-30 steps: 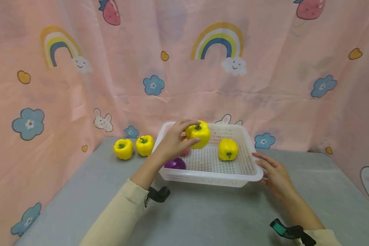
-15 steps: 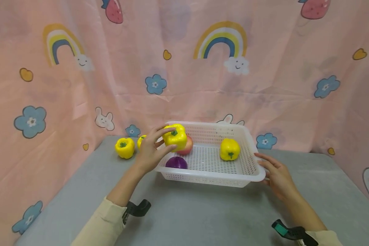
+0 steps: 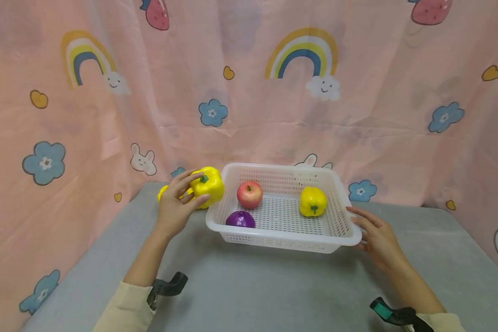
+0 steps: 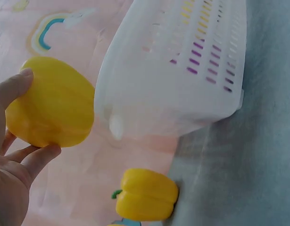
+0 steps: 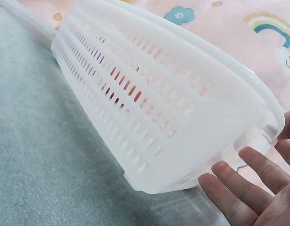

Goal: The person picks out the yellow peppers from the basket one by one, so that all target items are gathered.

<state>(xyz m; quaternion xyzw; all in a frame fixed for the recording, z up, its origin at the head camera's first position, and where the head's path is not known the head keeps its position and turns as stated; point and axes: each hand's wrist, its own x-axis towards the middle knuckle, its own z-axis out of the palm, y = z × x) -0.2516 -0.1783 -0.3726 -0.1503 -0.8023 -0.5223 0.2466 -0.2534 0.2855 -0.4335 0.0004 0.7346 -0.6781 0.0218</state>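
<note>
My left hand grips a yellow bell pepper between thumb and fingers, raised just left of a white plastic basket. The left wrist view shows the held pepper beside the basket's end wall. My right hand holds the basket's right end, its fingers at the end wall and rim. Inside the basket lie a red apple, a shiny purple round vegetable and another yellow bell pepper.
On the grey table, left of the basket, stand yellow bell peppers, mostly hidden behind my left hand in the head view; one pepper shows fully in the left wrist view. A pink patterned curtain hangs behind the table.
My left hand has carried the bell pepper leftward from over the basket to beyond its left edge, uncovering the apple and the purple vegetable. The right hand has stayed at the basket.
</note>
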